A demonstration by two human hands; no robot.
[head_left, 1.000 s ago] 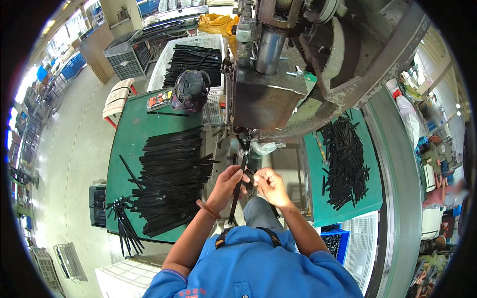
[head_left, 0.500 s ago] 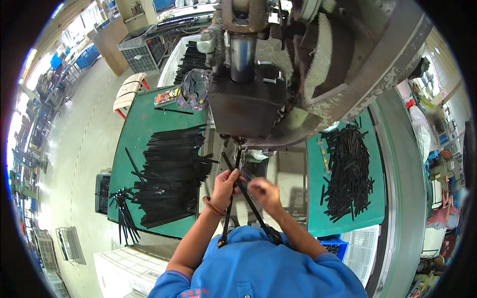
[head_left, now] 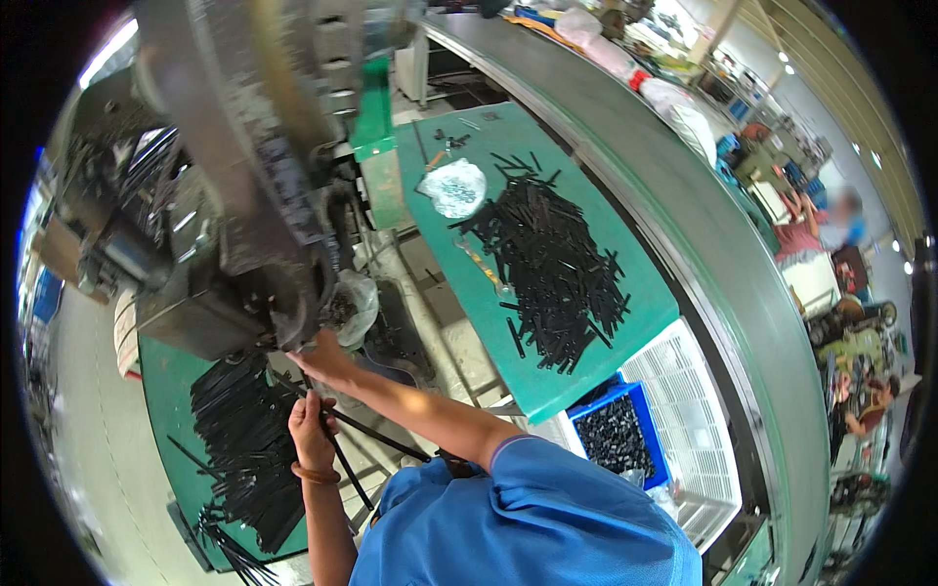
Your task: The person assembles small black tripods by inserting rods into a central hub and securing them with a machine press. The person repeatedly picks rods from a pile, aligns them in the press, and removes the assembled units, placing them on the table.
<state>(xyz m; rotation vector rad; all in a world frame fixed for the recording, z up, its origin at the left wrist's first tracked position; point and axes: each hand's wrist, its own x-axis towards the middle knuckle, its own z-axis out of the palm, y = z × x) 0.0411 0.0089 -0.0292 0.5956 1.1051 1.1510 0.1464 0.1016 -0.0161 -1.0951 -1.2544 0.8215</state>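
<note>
A narrow black strip [head_left: 350, 471] is grasped in the curled fingers of the left hand [head_left: 312, 439], in front of the torso and below the head of the press [head_left: 186, 313]. Its long axis is directed from the press side downward, slightly rightward, to the body. A second strip [head_left: 381, 437] is slanted more sharply to the right from the same hand; whether it is also gripped cannot be told. The right hand [head_left: 324, 359] is positioned just beyond the left, near the upper end of the held strip; its fingers are partly hidden against the press, and their grip cannot be determined. Loose long strips [head_left: 239, 420] are laid on the worktop [head_left: 168, 391] to the left.
</note>
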